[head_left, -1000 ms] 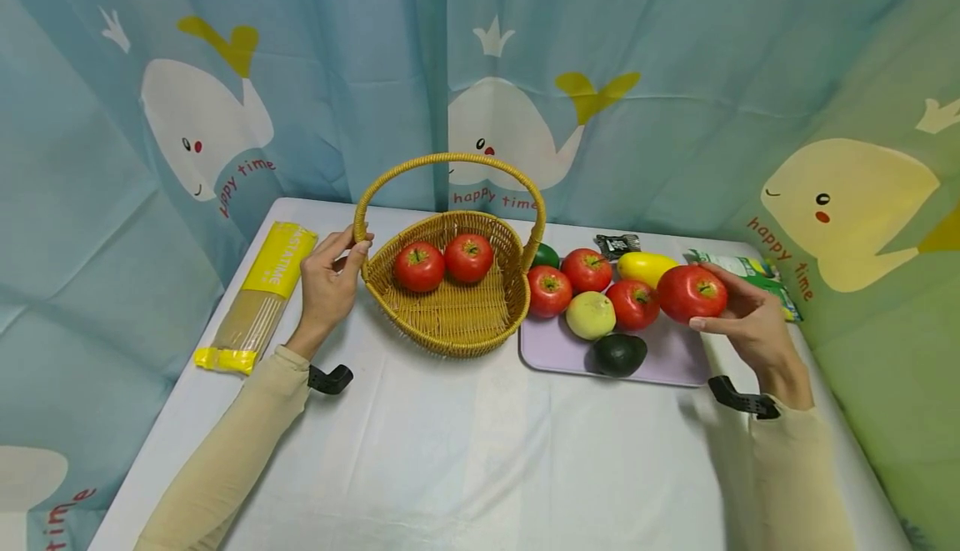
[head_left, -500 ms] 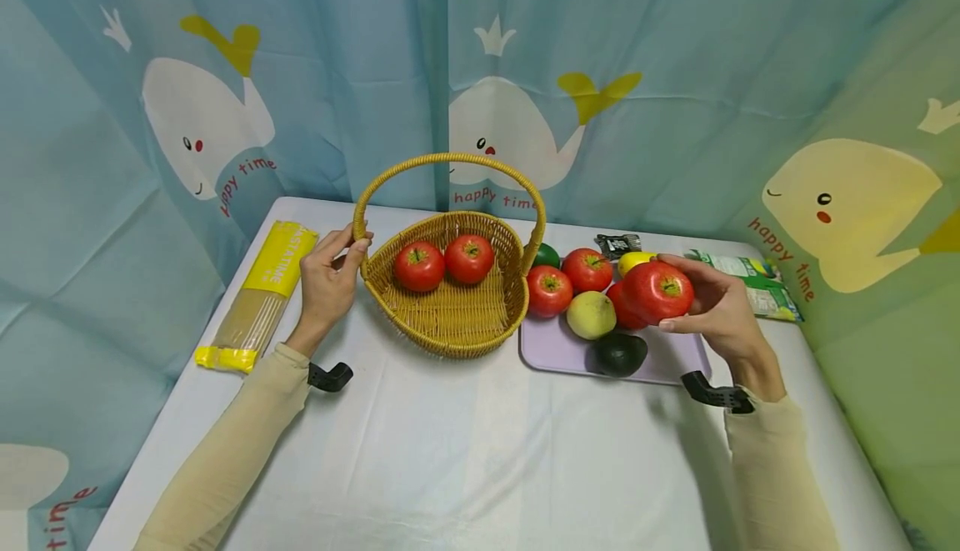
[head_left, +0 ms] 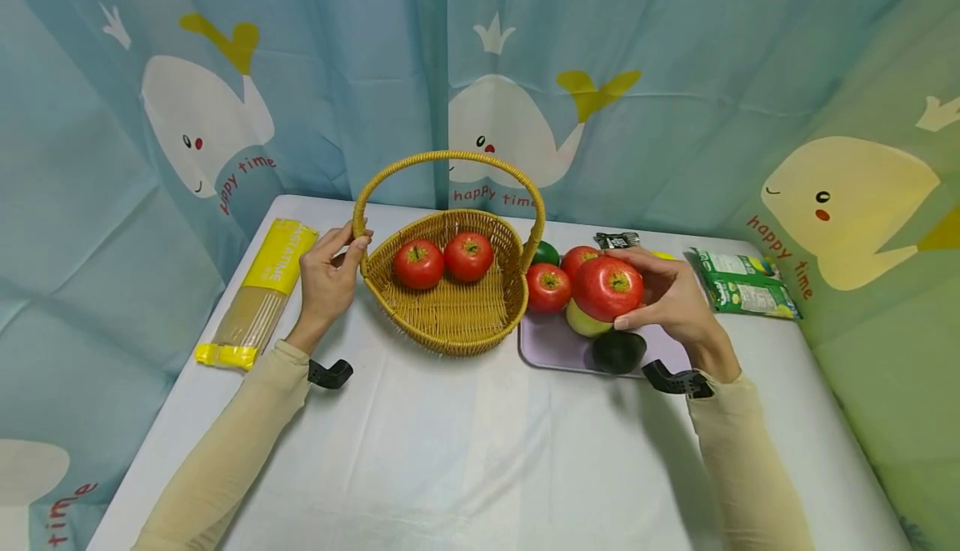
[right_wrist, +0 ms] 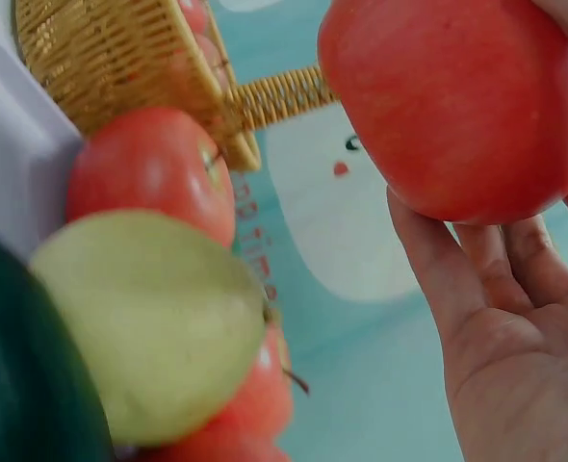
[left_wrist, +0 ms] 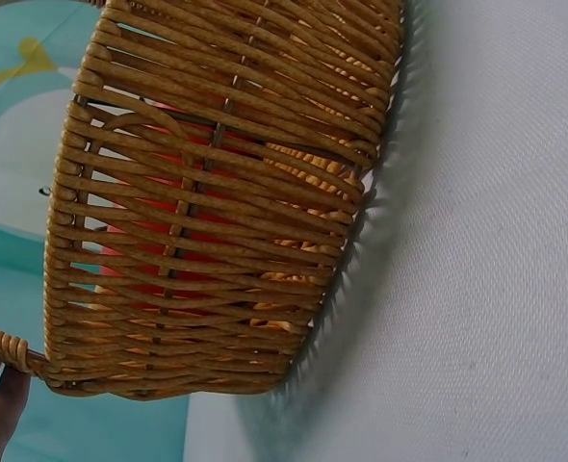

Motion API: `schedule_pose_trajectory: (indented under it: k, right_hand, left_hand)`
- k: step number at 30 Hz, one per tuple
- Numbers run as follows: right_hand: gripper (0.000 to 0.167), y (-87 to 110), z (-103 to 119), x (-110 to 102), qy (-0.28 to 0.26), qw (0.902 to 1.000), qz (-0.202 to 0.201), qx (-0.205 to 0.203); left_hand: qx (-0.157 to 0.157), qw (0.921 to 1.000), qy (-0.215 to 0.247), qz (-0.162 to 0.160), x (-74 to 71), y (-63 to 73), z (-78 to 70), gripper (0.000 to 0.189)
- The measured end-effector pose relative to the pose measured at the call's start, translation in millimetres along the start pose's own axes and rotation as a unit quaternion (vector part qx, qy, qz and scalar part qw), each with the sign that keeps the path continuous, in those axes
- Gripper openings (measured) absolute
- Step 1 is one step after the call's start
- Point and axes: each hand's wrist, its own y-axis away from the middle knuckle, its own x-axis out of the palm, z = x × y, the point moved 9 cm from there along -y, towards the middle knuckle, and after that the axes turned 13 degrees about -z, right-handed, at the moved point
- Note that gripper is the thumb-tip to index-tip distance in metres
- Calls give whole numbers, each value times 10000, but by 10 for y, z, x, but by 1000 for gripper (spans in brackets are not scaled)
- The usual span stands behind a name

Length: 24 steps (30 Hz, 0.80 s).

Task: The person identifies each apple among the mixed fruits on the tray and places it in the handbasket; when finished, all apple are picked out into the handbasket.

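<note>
My left hand (head_left: pixel 328 280) grips the lower left end of the handle of a woven basket (head_left: pixel 468 318) that stands on the table. Two red apples (head_left: pixel 419 264) lie inside it. In the left wrist view the basket wall (left_wrist: pixel 207 212) fills much of the picture, with red showing through the gaps. My right hand (head_left: pixel 678 305) holds another red apple (head_left: pixel 607 288) over the fruit on a lilac tray (head_left: pixel 551 355). Seen from the right wrist, fingers and thumb are around this apple (right_wrist: pixel 457 106), above the pale green fruit (right_wrist: pixel 154 322).
On the tray lie further red apples (head_left: pixel 548 288), a dark avocado (head_left: pixel 618 353) and a green fruit (head_left: pixel 546 253). A small black packet (head_left: pixel 617 240) lies behind it, and green packets (head_left: pixel 746 282) lie to the right. A yellow pasta bag (head_left: pixel 262 293) is left of the basket.
My right hand has carried the apple leftward across the tray, toward the basket, and now covers part of the fruit there. The left hand and basket have stayed in place.
</note>
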Motion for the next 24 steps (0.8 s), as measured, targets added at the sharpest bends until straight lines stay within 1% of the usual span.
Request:
schedule_pose_trajectory:
  k: [3, 10, 16, 24]
  right_hand:
    - [91, -52, -18, 134, 18, 9999, 135, 65]
    - [85, -130, -77, 399, 380, 9985, 336, 180]
    - [87, -192, -132, 646, 239, 9981, 478, 305]
    - [89, -281, -153, 918, 578, 9959, 664, 204]
  left_hand:
    - [11, 10000, -48, -25, 1, -7, 4, 29]
    - [-15, 10000, 5, -33, 1, -15, 23, 29]
    - [-11, 9998, 173, -29, -7, -7, 42, 28]
    - [-44, 9998, 208, -51, -9, 5, 46, 28]
